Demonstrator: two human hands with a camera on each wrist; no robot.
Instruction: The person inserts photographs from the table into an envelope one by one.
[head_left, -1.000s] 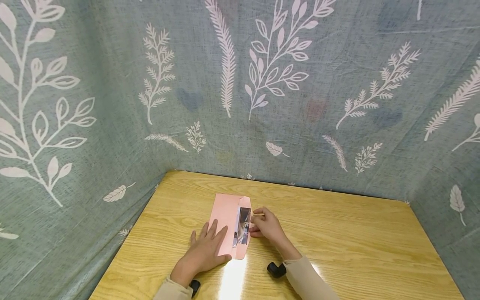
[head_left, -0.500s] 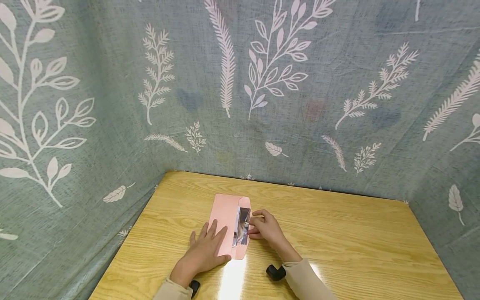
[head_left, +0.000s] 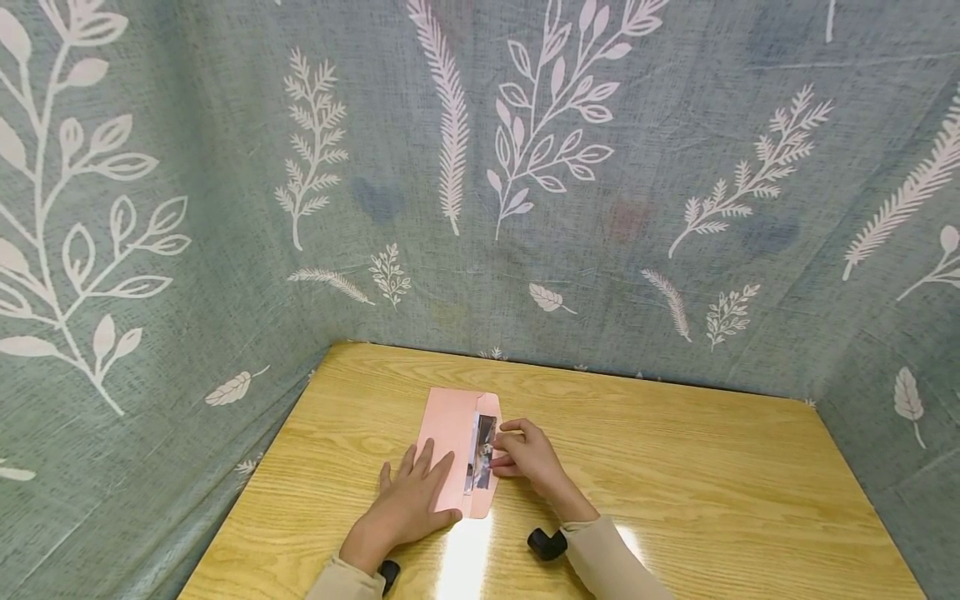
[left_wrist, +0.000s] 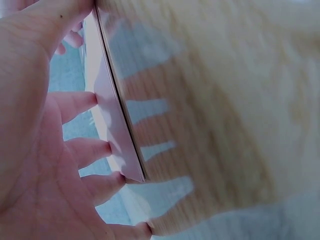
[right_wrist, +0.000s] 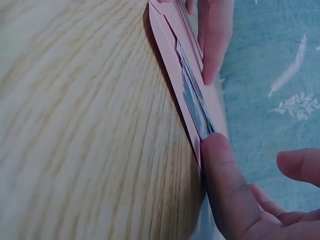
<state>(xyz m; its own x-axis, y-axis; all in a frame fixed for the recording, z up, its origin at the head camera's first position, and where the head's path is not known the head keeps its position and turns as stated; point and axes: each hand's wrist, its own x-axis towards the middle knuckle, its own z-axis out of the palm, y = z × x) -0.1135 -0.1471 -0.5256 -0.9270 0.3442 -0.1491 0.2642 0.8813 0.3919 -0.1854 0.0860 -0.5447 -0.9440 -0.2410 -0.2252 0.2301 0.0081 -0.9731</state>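
Observation:
A pink envelope (head_left: 450, 412) lies flat on the table with its flap unfolded to the right. Several glossy photos (head_left: 486, 450) stick partly out of its opening, their left part hidden inside. My left hand (head_left: 408, 504) presses on the envelope body with fingers spread; the left wrist view shows its fingertips (left_wrist: 102, 148) along the pink paper. At the photos' outer edge is my right hand (head_left: 534, 454). In the right wrist view its thumb (right_wrist: 222, 170) touches the end of the photos, while another finger (right_wrist: 300, 165) is held away from them.
The wooden table (head_left: 675, 467) extends far to the right of the envelope. A green-grey curtain (head_left: 480, 183) with white leaf prints hangs behind and at the sides. Black wrist mounts (head_left: 547, 544) sit by both sleeves.
My right hand has moved slightly left, and the photos have slid a little deeper into the envelope. My left hand has stayed in place.

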